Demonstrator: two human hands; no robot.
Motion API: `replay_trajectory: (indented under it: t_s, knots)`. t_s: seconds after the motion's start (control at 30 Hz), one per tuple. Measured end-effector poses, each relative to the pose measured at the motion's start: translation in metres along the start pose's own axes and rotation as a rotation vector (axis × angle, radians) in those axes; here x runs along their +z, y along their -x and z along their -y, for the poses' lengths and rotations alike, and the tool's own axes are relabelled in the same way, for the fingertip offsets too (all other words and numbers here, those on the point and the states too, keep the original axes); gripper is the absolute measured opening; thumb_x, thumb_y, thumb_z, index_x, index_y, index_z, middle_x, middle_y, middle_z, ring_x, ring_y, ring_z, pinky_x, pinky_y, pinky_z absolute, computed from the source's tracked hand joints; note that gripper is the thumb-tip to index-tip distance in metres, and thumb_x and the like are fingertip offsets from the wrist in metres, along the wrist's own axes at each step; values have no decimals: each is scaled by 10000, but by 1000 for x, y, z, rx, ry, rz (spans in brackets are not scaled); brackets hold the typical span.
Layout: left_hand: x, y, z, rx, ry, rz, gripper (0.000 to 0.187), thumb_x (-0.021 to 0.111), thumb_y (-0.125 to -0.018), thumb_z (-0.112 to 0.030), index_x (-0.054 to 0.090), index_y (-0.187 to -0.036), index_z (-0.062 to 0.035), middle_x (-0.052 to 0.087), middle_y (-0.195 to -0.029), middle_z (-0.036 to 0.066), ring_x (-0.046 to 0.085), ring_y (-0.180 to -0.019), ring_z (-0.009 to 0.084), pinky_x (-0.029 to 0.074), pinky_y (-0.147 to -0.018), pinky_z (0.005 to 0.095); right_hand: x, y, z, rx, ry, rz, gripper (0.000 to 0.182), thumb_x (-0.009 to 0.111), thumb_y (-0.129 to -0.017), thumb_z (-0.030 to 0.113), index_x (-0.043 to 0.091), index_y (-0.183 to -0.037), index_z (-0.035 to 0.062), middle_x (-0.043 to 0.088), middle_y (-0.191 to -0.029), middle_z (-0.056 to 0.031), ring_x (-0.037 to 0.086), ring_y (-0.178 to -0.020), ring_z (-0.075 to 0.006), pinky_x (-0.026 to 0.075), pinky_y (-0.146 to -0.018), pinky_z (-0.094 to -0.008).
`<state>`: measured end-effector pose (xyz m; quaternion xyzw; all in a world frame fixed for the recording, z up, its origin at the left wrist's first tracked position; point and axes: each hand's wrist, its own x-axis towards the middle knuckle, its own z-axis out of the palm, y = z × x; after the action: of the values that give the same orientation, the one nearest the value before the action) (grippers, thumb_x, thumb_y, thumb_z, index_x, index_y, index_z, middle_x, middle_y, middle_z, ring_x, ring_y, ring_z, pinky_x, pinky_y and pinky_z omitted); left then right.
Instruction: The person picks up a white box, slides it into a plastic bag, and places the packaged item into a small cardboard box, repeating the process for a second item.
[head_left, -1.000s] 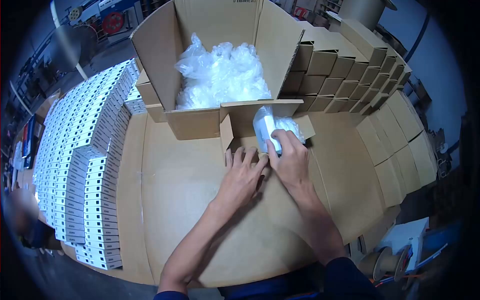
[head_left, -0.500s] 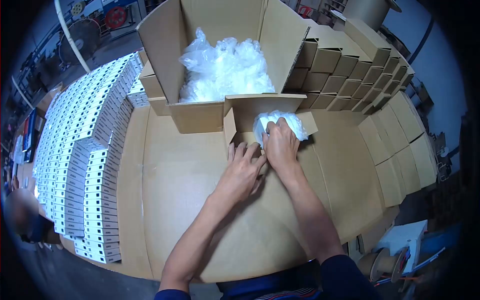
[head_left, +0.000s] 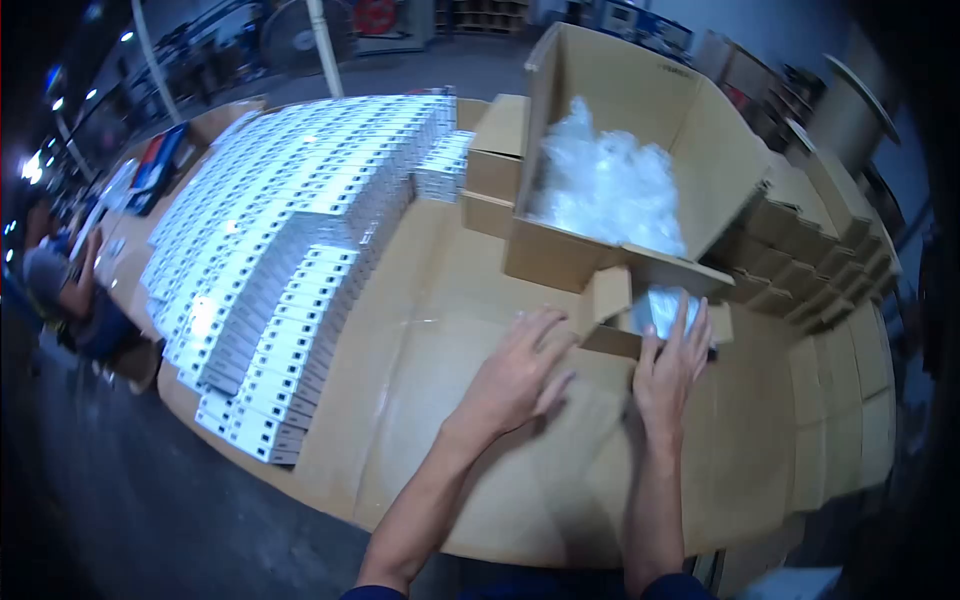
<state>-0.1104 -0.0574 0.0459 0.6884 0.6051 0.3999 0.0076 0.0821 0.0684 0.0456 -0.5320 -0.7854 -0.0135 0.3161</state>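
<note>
Now, a film-wrapped packet (head_left: 660, 306) sits inside a small open carton (head_left: 612, 342), toward the far edge of a cardboard-covered table (head_left: 440, 430) and right of its middle. The packet looks light and soft on the surface, its glossy film probably slippery; whatever it wraps may be fragile. Its sides would likely give the surest hold, while the carton's thin flaps would probably bend if pulled. A worker's right hand (head_left: 668, 380) lies over the packet, fingers extended and slightly parted, appearing to rest on it without closing around it. The left hand (head_left: 515, 375), fingers loosely bent and apart, holds nothing, left of the small carton. Behind, a large carton (head_left: 548, 256) holds crumpled clear plastic (head_left: 612, 190). White boxes (head_left: 300, 265) bank along the table's left edge, marked with dark squares, their print too small to read; brown cartons (head_left: 850, 400) line the right edge. Lettering inside the large carton is illegible.
</note>
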Motion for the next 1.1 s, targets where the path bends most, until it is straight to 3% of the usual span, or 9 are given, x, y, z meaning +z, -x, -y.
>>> replay_trajectory:
  t_s: [0.1, 0.23, 0.43, 0.57, 0.7, 0.83, 0.87, 1.0, 1.1]
  knots:
    - [-63, 18, 25, -207, -27, -200, 392, 729, -879, -92, 623, -1253, -37, 551, -1370, 208, 543, -1293, 410, 461, -1096, 464, 4, -6, 68, -338, -427, -43, 627, 592, -960, 136, 383, -1535, -3, 400, -1576, -238, 325, -1482, -445, 235, -1236, -516]
    - [-121, 33, 84, -360, -292, -443, 453, 705, -870, -20, 572, -1302, -4, 575, -1334, 219, 580, -1229, 416, 473, -1065, 457, 46, -21, 165, -616, -785, 338, 636, 573, -921, 66, 369, -1515, -34, 476, -1506, -240, 396, -1430, -455, 288, -1212, -511]
    - [-165, 23, 150, -338, -570, -552, 559, 680, -854, 32, 527, -1389, -22, 597, -1305, 242, 549, -1267, 426, 434, -1104, 473, 118, -64, 279, -948, -728, 346, 728, 506, -892, 18, 242, -1569, -28, 538, -1459, -222, 410, -1418, -464, 339, -1163, -533]
    - [-166, 26, 162, -411, -610, -472, 599, 702, -851, 3, 520, -1420, -35, 613, -1321, 201, 568, -1237, 396, 447, -1082, 472, 133, -76, 307, -988, -634, 322, 805, 514, -863, 11, 180, -1594, -21, 582, -1422, -222, 389, -1439, -451, 303, -1191, -522]
    - [-160, 28, 170, -463, -626, -475, 610, 718, -844, -20, 543, -1423, -99, 622, -1176, 170, 601, -1115, 370, 476, -999, 471, 129, -77, 310, -937, -653, 386, 814, 524, -837, -21, 196, -1581, -34, 594, -1411, -220, 387, -1447, -423, 301, -1193, -517]
    - [-158, 26, 166, -490, -582, -528, 555, 722, -824, -11, 590, -1357, -93, 587, -1139, 171, 601, -1097, 364, 488, -972, 469, 131, -79, 309, -933, -762, 363, 741, 480, -819, -64, 260, -1527, -93, 610, -1391, -242, 428, -1407, -416, 322, -1180, -504]
    - [-159, 26, 162, -471, -570, -573, 463, 696, -823, 15, 614, -1270, -71, 586, -1190, 163, 600, -1103, 356, 484, -977, 466, 132, -80, 309, -925, -762, 371, 733, 473, -816, -69, 268, -1520, -97, 611, -1386, -248, 433, -1401, -418, 328, -1177, -502]
    - [-163, 28, 167, -463, -675, -583, 326, 637, -821, 52, 626, -1125, -67, 652, -1230, 75, 605, -1086, 318, 485, -911, 435, 132, -83, 312, -904, -770, 397, 713, 458, -810, -77, 291, -1503, -99, 610, -1376, -266, 449, -1382, -429, 349, -1169, -501]
    - [-167, 33, 168, -514, -694, -431, 331, 639, -818, 44, 637, -1123, -86, 701, -1139, 41, 608, -1068, 294, 476, -860, 402, 128, -81, 312, -887, -779, 460, 710, 459, -810, -71, 306, -1503, -85, 603, -1368, -273, 456, -1367, -445, 359, -1165, -499]
